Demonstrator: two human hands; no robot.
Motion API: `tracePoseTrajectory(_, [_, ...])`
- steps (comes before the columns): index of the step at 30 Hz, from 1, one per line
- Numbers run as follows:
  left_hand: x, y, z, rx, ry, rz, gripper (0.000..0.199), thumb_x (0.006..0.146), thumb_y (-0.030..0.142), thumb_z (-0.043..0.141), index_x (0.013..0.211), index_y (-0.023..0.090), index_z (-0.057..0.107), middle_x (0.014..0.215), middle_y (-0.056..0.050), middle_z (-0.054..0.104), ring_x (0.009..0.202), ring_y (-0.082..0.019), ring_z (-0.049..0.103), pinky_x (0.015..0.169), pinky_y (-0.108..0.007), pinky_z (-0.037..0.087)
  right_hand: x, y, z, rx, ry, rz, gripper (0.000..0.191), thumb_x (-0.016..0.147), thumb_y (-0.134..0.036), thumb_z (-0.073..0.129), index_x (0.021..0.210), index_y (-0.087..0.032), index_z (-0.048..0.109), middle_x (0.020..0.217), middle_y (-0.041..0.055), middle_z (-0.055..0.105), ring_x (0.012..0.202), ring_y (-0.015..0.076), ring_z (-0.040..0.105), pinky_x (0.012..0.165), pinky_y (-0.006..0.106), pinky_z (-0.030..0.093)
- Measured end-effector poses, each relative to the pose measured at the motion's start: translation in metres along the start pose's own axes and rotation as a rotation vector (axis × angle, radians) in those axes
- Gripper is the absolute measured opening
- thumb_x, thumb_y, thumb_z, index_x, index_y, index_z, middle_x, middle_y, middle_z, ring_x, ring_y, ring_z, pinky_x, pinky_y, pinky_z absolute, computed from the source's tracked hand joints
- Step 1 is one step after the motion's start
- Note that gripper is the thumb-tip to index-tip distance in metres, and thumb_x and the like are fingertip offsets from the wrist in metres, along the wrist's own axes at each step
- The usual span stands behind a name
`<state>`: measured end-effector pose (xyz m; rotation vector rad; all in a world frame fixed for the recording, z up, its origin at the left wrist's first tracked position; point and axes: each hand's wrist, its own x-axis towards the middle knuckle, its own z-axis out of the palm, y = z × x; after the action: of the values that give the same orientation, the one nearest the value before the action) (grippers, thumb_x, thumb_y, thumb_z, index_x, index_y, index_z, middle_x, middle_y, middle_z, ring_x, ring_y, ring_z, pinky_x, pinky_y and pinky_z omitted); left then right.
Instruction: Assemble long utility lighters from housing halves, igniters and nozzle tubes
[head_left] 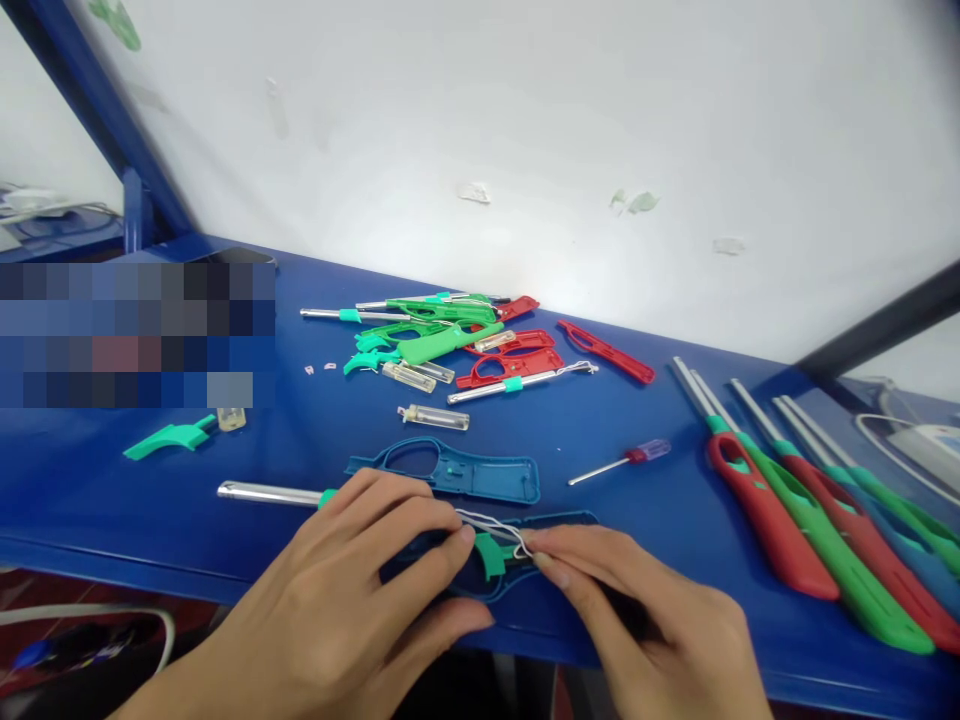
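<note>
My left hand [352,580] curls over a blue lighter casing half [574,519], holding it at the table's front edge. From under that hand a metal lighter tube [270,493] with a green collar sticks out to the left. White wires [487,519] run right from the tube across the casing. Thumb and forefinger of my right hand [645,590] pinch these wires at the casing's right part. Between the hands a green trigger [491,556] sits in the casing, partly hidden. Just behind lies the other blue casing half [495,478], its inside facing up.
Behind are red casing parts [607,352], green casing parts [450,343], metal tubes and clear fuel tanks [435,417]. A screwdriver [621,462] lies right of centre. Several whole lighters [772,510] line the right side. Another green trigger [171,438] is at left, near a blurred-out area.
</note>
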<state>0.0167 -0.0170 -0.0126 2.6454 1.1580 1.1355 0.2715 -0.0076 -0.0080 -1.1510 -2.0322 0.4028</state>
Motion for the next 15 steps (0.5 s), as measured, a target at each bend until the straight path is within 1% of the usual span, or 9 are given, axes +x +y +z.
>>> tracePoseTrajectory(6, [0.0001,0.0003,-0.0019,0.033,-0.052,0.018,0.018,0.113,0.023,0.057,0.122,0.021,0.073,0.112,-0.003,0.072,0.109,-0.021,0.063,0.103,-0.037,0.046,-0.0017,-0.0017,0.0024,-0.053,0.021,-0.082,0.022,0.101,-0.015,0.068,0.112,-0.028,0.081,0.106,-0.0029,0.087,0.092,0.0161,0.085,0.086,0.019,0.068])
tracePoseTrajectory(10, [0.0010,0.0012,-0.0041,0.027,-0.070,0.010,0.020,0.114,0.025,0.054,0.119,0.022,0.074,0.110,-0.004,0.072,0.105,-0.022,0.066,0.098,-0.037,0.050,-0.0030,-0.0036,0.0024,-0.096,0.059,-0.133,0.022,0.098,-0.015,0.070,0.114,-0.025,0.082,0.108,-0.0002,0.087,0.097,0.0191,0.085,0.089,0.024,0.070])
tracePoseTrajectory(13, [0.0031,0.0021,-0.0050,0.008,-0.054,0.002,0.022,0.115,0.026,0.053,0.114,0.022,0.075,0.106,-0.003,0.072,0.101,-0.020,0.067,0.095,-0.036,0.050,-0.0040,-0.0028,-0.0004,-0.144,0.041,-0.186,0.028,0.095,-0.017,0.072,0.119,-0.026,0.082,0.112,-0.0002,0.087,0.098,0.0220,0.086,0.093,0.028,0.070])
tracePoseTrajectory(15, [0.0046,0.0025,-0.0049,0.007,-0.035,0.003,0.022,0.115,0.025,0.053,0.114,0.021,0.075,0.105,-0.003,0.072,0.100,-0.020,0.067,0.095,-0.035,0.050,-0.0049,-0.0014,-0.0022,-0.159,0.021,-0.221,0.030,0.094,-0.017,0.073,0.121,-0.027,0.082,0.114,-0.0005,0.087,0.099,0.0234,0.086,0.094,0.030,0.070])
